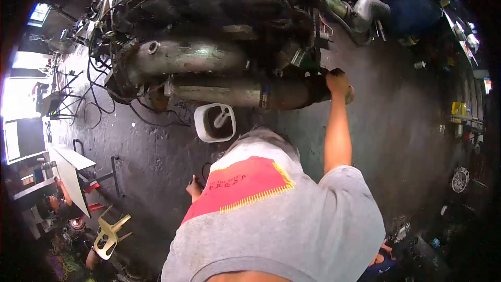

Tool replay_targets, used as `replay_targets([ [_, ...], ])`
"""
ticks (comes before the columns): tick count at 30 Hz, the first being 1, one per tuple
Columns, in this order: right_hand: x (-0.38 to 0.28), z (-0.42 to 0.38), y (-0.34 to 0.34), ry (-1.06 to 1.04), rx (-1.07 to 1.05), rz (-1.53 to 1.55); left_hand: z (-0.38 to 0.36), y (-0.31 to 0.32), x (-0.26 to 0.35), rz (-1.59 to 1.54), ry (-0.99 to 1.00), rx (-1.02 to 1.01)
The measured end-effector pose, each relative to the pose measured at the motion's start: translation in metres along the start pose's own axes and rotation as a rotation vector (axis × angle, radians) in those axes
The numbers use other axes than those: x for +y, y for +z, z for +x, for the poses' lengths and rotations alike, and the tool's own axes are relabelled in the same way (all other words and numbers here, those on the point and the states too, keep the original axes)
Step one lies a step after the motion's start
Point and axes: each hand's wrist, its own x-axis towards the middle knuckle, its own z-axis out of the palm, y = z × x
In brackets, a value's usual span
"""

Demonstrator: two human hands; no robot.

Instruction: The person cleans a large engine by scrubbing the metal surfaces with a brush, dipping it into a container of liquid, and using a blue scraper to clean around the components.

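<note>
My right arm reaches forward, and my right hand (338, 81) is closed at the right end of a large dark metal pipe (292, 94). The fingers are partly hidden and look dirty. This pipe runs sideways below the engine (209, 10), with a clamp band (265, 95) around it. A second thick metal pipe (193, 56) lies just beyond. Low beside my shirt is my left hand (194, 188), fingers curled; what they hold, if anything, is too small to make out. A thin dark loop (205, 168) shows close to it.
A white plastic container (215, 123) with a cut-open top stands on the floor below the pipe. Black cables (96, 81) hang at the left. A cream plastic stool (110, 232), a white board (68, 177) and another person (62, 203) are at lower left. Shelves line the right.
</note>
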Motion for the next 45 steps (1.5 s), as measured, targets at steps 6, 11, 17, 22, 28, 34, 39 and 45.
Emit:
replay_targets([
  [6,0.036,0.017,0.060,-0.012,0.130,-0.023,-0.110,0.003,0.093,0.350,0.188,0.259],
  [11,0.033,0.016,0.016,-0.239,-0.001,0.092,-0.096,0.001,0.098,0.440,0.360,0.380],
  [17,0.029,-0.011,-0.032,0.071,0.007,0.365,-0.145,0.034,0.154,0.332,0.725,0.269],
  [22,0.085,-0.032,0.010,0.313,0.045,0.959,-0.162,0.060,0.157,0.244,0.716,0.121],
  [28,0.107,-0.044,0.013,0.277,-0.183,0.661,-0.236,0.094,0.113,0.254,0.903,0.058],
  [34,0.142,-0.079,-0.068,0.336,-0.193,0.548,-0.280,0.131,0.065,0.468,0.921,0.022],
  [39,0.239,-0.085,-0.044,0.505,-0.192,0.454,-0.402,0.251,0.110,0.571,0.970,-0.336],
  [45,0.345,-0.062,-0.061,0.422,-0.437,0.466,-0.509,0.488,0.139,0.646,1.254,-0.885],
])
